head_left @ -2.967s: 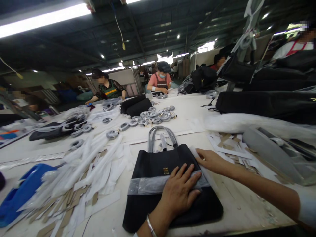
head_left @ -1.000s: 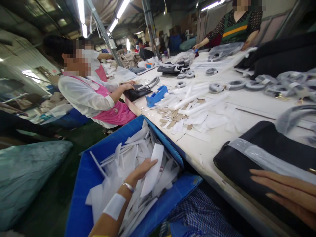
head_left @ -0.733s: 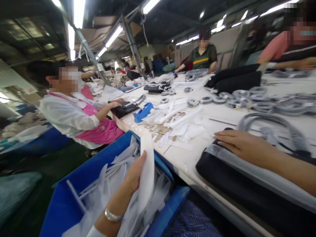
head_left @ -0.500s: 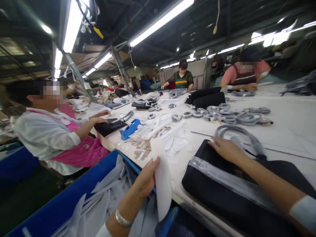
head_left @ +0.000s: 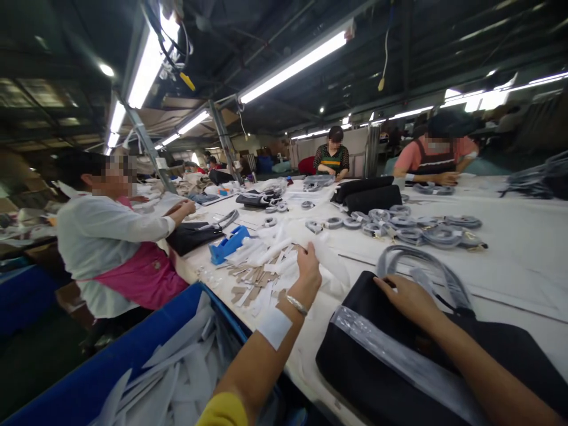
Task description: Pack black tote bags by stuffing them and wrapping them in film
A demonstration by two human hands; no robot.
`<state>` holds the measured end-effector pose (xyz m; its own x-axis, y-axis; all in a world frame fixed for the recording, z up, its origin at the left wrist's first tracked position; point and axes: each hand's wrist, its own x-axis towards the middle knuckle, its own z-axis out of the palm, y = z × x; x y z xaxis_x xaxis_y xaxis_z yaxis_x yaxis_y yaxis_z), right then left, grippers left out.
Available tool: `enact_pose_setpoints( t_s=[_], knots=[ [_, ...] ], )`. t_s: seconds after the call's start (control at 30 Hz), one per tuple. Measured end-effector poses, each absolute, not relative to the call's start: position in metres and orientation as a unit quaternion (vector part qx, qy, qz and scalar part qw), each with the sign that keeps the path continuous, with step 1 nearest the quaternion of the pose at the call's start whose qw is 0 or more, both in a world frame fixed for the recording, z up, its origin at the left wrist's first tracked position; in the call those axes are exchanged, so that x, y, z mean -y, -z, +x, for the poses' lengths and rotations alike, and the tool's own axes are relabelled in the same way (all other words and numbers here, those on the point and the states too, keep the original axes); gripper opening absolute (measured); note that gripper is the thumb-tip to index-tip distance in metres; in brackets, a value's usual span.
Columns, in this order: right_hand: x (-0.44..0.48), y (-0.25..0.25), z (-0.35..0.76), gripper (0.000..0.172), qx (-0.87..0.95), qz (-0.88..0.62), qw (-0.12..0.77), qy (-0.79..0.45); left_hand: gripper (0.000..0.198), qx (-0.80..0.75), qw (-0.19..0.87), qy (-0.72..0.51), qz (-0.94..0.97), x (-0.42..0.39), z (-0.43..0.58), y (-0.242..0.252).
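My left hand is over the table with its fingers pinched on a thin white sheet, which is blurred and extends to the right behind the fingers. A black handbag lies on the near right of the table, a clear plastic strip wrapped around its body. At its upper edge my right hand grips the bag's opening, fingertips partly hidden. Grey wrapped handles arch up beyond that hand. Beside my left hand lie brown and white paper strips.
A blue bin of white sheets stands at the lower left. A blue tape dispenser, coiled grey handles and black bags lie on the table. A co-worker in a pink apron sits at left; two others work opposite.
My left hand has moved up and forward from over the bin's edge to above the table, carrying the white sheet. My right hand stays at the handbag's edge.
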<state>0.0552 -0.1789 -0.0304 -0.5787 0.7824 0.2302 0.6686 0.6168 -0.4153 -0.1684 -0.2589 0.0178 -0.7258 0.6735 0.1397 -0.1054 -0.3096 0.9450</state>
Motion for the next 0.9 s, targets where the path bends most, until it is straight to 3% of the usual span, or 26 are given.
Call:
enact_pose_setpoints(
  t_s=[0.2,0.37,0.5,0.73,0.9],
  knots=[
    [0.18,0.034,0.055,0.044,0.876,-0.397,0.222,-0.161,0.029,-0.605,0.443,-0.554,0.361,0.254,-0.156,0.011],
    [0.186,0.036,0.049,0.038,0.886,-0.37,0.22,-0.175,0.039,-0.618,0.573,-0.344,0.414,0.241,-0.179,0.009],
    [0.188,0.038,0.048,0.035,0.881,-0.354,0.265,-0.168,0.044,-0.6,0.612,-0.296,0.421,0.242,-0.18,0.014],
    [0.196,0.012,0.051,0.034,0.829,-0.292,0.448,-0.162,0.037,-0.565,0.654,-0.244,0.441,0.258,-0.177,0.023],
    [0.202,0.003,0.055,0.033,0.855,-0.267,0.391,-0.212,0.023,-0.593,0.639,-0.11,0.477,0.238,-0.177,0.024]
  ],
)
